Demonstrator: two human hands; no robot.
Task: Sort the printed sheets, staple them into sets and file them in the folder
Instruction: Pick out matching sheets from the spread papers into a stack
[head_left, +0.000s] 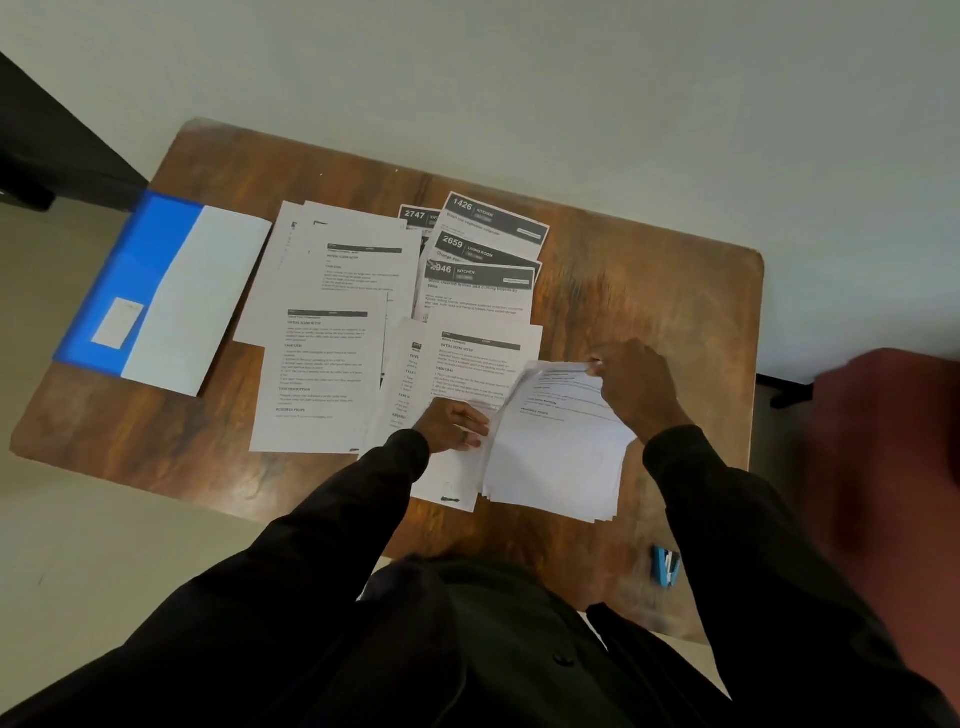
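1. The table (649, 291): warm brown wood grain with darker streaks.
2. The folder (150, 260), at 9 o'clock: bright blue, one half pale grey-white, with a small cream label.
3. The sheets (322, 364), at centre: white with black print under a dark bar.
4. The numbered sheets (483, 244), at 12 o'clock: charcoal header bands with white numerals.
5. The stapler (666, 566), at 4 o'clock: blue with a white patch.
6. The sleeves (727, 519): black.
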